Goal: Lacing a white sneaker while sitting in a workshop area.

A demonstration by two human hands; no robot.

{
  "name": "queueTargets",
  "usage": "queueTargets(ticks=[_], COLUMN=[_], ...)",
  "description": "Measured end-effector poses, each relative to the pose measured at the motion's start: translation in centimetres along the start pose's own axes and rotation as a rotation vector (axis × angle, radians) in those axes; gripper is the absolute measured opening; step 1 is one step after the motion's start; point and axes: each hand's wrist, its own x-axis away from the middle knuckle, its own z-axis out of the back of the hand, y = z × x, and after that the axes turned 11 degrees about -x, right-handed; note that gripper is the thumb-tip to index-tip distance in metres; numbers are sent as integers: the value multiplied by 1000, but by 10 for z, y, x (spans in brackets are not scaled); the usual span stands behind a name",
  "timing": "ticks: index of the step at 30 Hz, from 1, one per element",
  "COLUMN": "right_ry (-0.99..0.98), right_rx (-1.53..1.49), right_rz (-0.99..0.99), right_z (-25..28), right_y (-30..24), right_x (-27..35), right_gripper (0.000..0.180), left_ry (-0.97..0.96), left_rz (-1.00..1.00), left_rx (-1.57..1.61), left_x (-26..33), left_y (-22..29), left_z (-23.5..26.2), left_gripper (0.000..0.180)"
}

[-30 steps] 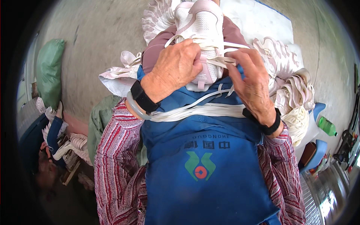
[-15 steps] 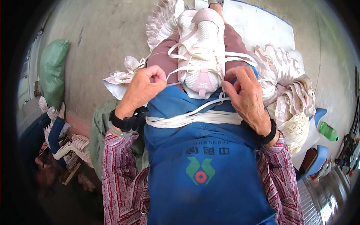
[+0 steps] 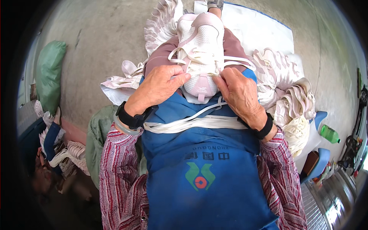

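A white and pink shoe upper point(image 3: 202, 34) lies on my lap, its heel end with a pink pull tab toward me. A white shoelace point(image 3: 199, 71) is threaded across it, with loose loops at both sides. At the left edge, my left hand point(image 3: 163, 82) is closed on the shoelace, thumb and forefinger close to the upper. Opposite it, my right hand point(image 3: 238, 87) pinches the shoelace at the right edge; its fingertips are partly hidden. A bundle of white laces point(image 3: 195, 124) lies across my blue apron point(image 3: 199, 161).
Stacked shoe uppers point(image 3: 281, 74) lie to the right, and a fanned row of uppers point(image 3: 163, 27) curves at the far left. A green sack point(image 3: 51, 76) stands on the floor at left. A green bottle point(image 3: 330, 133) and a blue chair point(image 3: 318, 165) are at right.
My left hand has moved right, in to the upper's edge, from holding the lace out to the side. My right hand has come in and closed against the opposite edge.
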Motion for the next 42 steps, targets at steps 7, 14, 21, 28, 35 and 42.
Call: queueTargets(ticks=[7,14,21,28,35,42], right_ry=[2,294,84,114,437,110], right_rx=[131,-16,-1401,-1254,-812,-344], right_rz=[8,-362,-212,-588,-864,-221], right_z=[48,84,64,96,106,42], right_y=[25,38,9,32,102,13], right_x=[21,50,2,44,60,0], right_gripper=[21,32,29,29,27,8], left_ry=[122,555,795,852,769,696], left_rz=[202,50,26,186,721,177], left_rx=[1015,1609,1579,1587,805,130], left_x=[33,140,243,240,175,66], left_y=[-15,-100,-155,-195,-151,-39], left_z=[32,56,56,28,19,2], left_gripper=[29,33,33,31,22,14])
